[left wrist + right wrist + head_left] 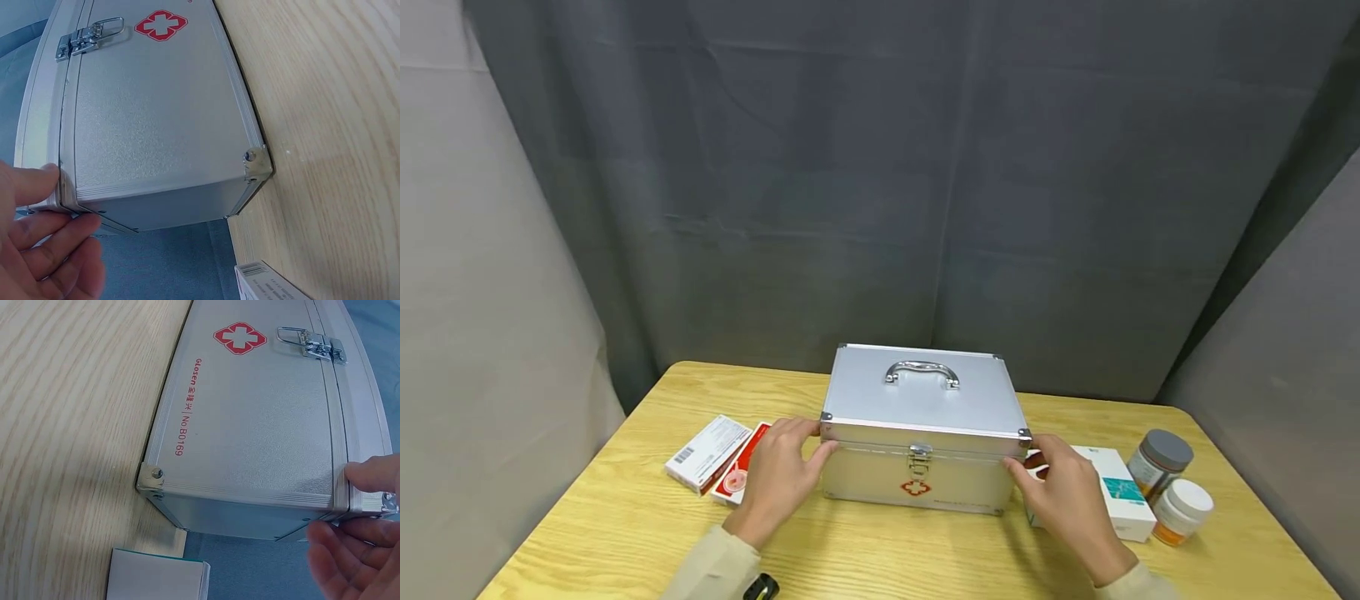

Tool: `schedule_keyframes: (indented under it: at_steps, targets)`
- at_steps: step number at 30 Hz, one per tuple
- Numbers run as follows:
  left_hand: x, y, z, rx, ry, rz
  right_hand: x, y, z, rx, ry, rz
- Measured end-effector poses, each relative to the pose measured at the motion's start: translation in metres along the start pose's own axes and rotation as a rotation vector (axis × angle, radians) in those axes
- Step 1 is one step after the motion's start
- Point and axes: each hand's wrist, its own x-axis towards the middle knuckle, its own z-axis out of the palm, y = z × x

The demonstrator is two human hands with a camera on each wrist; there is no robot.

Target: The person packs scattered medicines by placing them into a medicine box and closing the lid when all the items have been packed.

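Note:
A silver first-aid case [955, 479] stands on the table with its lid [857, 396] down and a chrome handle [922, 367] on top. Its front bears a metal latch [87, 39] and a red cross emblem [240, 339]. My left hand [781, 475] grips the lid's front left corner, thumb on the front and fingers along the side. At the front right corner, my right hand [1066, 496] holds the lid edge in the same way. Part of the right fingers is hidden behind the case in the head view.
Left of the case lie a white medicine box [711, 450] and a red-and-white box [741, 471]. On the right are a white-and-teal box [1116, 487], a grey-capped bottle [1165, 454] and a white-capped bottle [1183, 508]. A grey curtain [850, 183] hangs behind the wooden table [880, 558].

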Motion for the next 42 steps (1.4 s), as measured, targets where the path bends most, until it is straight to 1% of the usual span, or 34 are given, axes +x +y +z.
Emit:
schedule_keyframes:
  at_steps: [4,8,17,32,38,42]
  targets:
    - [0.0006,-0.0028,-0.0031,0.003,0.003,-0.004,0.0006,-0.0032,0.002,0.007,0.005,-0.013]
    - [0.0002,-0.003,-0.0023,0.0,-0.004,0.008,-0.0011,-0.0031,0.0011,0.005,0.015,-0.008]
    - [-0.0008,-0.0029,0.0007,-0.002,0.026,0.021,-0.0006,-0.0025,0.0,0.017,0.022,-0.02]
    - [0.0013,0.0002,-0.0015,0.024,0.091,0.109,0.0008,-0.0033,-0.0027,0.032,0.059,-0.044]
    - [0.0019,0.0012,-0.0021,0.03,0.11,0.123,0.0015,-0.0042,-0.0019,0.044,0.08,-0.059]
    - [0.0027,0.0021,-0.0019,0.027,0.134,0.138,0.0025,-0.0055,-0.0033,0.047,0.091,-0.059]
